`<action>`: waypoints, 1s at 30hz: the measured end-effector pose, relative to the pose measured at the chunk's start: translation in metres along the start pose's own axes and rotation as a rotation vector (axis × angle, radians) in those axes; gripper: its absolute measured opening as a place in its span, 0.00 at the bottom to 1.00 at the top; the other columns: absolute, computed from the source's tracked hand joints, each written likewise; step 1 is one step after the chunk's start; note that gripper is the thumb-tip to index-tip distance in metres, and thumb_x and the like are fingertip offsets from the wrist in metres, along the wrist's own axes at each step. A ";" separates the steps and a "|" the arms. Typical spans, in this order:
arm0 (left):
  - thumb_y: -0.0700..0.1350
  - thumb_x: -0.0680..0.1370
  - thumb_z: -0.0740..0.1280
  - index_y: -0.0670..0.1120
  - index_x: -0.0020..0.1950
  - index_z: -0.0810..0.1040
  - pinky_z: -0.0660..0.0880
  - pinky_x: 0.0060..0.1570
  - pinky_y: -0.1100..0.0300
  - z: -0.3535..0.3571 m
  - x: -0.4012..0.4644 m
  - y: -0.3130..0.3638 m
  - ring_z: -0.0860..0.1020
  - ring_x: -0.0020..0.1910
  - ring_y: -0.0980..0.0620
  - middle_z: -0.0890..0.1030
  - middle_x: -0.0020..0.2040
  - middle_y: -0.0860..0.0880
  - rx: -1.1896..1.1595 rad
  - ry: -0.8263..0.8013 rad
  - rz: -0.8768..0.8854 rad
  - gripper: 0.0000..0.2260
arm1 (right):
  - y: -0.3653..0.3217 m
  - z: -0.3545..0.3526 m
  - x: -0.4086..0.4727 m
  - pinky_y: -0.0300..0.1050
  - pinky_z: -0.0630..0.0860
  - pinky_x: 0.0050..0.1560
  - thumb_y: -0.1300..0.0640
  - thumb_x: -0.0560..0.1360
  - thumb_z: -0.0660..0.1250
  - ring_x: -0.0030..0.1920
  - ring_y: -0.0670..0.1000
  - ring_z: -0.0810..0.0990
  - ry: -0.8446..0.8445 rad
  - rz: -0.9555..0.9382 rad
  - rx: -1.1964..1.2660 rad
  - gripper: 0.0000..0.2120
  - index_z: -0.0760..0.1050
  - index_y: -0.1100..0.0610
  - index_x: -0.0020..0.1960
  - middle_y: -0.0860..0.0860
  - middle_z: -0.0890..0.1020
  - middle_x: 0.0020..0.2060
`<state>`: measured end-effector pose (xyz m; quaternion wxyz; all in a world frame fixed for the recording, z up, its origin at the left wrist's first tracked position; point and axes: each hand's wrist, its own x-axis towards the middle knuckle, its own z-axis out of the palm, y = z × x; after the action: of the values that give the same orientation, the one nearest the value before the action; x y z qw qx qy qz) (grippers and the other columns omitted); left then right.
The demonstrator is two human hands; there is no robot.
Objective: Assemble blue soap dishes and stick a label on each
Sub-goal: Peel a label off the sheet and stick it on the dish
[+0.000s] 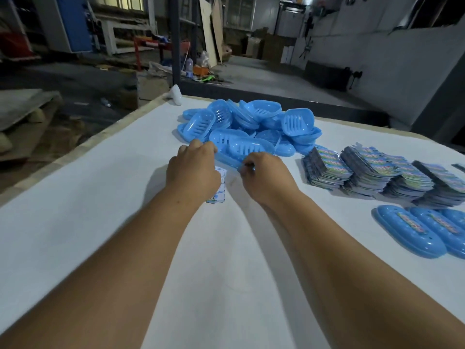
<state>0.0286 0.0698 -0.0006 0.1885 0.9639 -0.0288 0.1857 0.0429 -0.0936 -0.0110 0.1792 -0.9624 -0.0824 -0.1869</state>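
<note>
Soap dish point(236, 149) parts lie at the near edge of the blue pile point(249, 124), toward the far side of the white counter point(88, 210), and both hands meet there. From the left I see the counter's wooden edge running diagonally, with a broad bare stretch of white between it and my left forearm. My left hand point(192, 170) reaches the near dish with its fingers curled at the rim; whether they actually grip it I cannot tell. A small sheet of labels point(220, 187) lies partly under that hand. My right hand point(266, 176) has its fingers curled tight against the dish's near right rim, seemingly pinching it. Further right, label stacks point(377, 172) stand in a row, well apart from the hands. Three finished dishes point(412, 230) with labels lie near the right edge.
</note>
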 end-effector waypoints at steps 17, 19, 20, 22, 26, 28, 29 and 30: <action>0.56 0.63 0.82 0.55 0.67 0.75 0.76 0.57 0.53 -0.007 -0.014 0.028 0.76 0.56 0.56 0.75 0.59 0.58 -0.320 -0.203 0.366 0.34 | 0.029 -0.067 -0.030 0.39 0.69 0.30 0.54 0.83 0.63 0.31 0.48 0.75 -0.109 0.428 0.741 0.11 0.82 0.54 0.49 0.50 0.79 0.38; 0.61 0.59 0.81 0.59 0.59 0.77 0.77 0.54 0.54 -0.006 -0.015 0.029 0.77 0.52 0.58 0.78 0.53 0.61 -0.335 -0.272 0.341 0.30 | 0.033 -0.071 -0.042 0.29 0.72 0.32 0.46 0.79 0.70 0.34 0.37 0.81 -0.190 0.339 0.695 0.09 0.82 0.50 0.55 0.44 0.83 0.45; 0.63 0.58 0.80 0.60 0.56 0.78 0.78 0.51 0.55 -0.006 -0.015 0.028 0.77 0.49 0.61 0.79 0.51 0.62 -0.327 -0.304 0.330 0.30 | 0.036 -0.073 -0.047 0.28 0.74 0.35 0.45 0.75 0.74 0.38 0.34 0.82 -0.254 0.283 0.679 0.15 0.81 0.47 0.60 0.42 0.83 0.48; 0.68 0.55 0.77 0.61 0.54 0.79 0.77 0.45 0.58 -0.005 -0.016 0.027 0.77 0.46 0.64 0.79 0.47 0.63 -0.296 -0.356 0.312 0.30 | 0.040 -0.075 -0.054 0.33 0.79 0.41 0.45 0.68 0.81 0.44 0.38 0.84 -0.366 0.186 0.586 0.28 0.78 0.44 0.65 0.40 0.83 0.51; 0.70 0.53 0.75 0.64 0.54 0.78 0.72 0.42 0.61 -0.005 -0.016 0.025 0.76 0.46 0.65 0.79 0.49 0.64 -0.273 -0.408 0.288 0.31 | 0.040 -0.074 -0.057 0.30 0.76 0.32 0.47 0.66 0.82 0.36 0.38 0.80 -0.376 0.085 0.412 0.27 0.77 0.40 0.62 0.37 0.81 0.48; 0.70 0.54 0.75 0.65 0.56 0.77 0.74 0.45 0.59 -0.005 -0.016 0.024 0.76 0.47 0.64 0.78 0.51 0.64 -0.260 -0.438 0.279 0.32 | 0.041 -0.071 -0.058 0.31 0.75 0.30 0.46 0.66 0.82 0.36 0.40 0.81 -0.370 0.074 0.430 0.26 0.76 0.38 0.60 0.36 0.81 0.47; 0.70 0.55 0.75 0.65 0.58 0.77 0.76 0.47 0.58 -0.005 -0.016 0.024 0.77 0.47 0.64 0.78 0.52 0.64 -0.260 -0.455 0.275 0.32 | 0.043 -0.070 -0.058 0.30 0.75 0.30 0.45 0.65 0.82 0.38 0.42 0.81 -0.366 0.071 0.418 0.26 0.76 0.38 0.60 0.36 0.81 0.48; 0.69 0.56 0.75 0.65 0.59 0.76 0.78 0.50 0.57 -0.005 -0.016 0.023 0.78 0.48 0.64 0.78 0.52 0.64 -0.264 -0.471 0.271 0.33 | 0.044 -0.069 -0.057 0.28 0.74 0.31 0.43 0.64 0.82 0.40 0.41 0.81 -0.361 0.066 0.395 0.27 0.76 0.39 0.61 0.36 0.81 0.51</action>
<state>0.0094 0.0500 0.0062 0.2737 0.9351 -0.2237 -0.0247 -0.0225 -0.1651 0.0123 0.3520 -0.9287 -0.1164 0.0135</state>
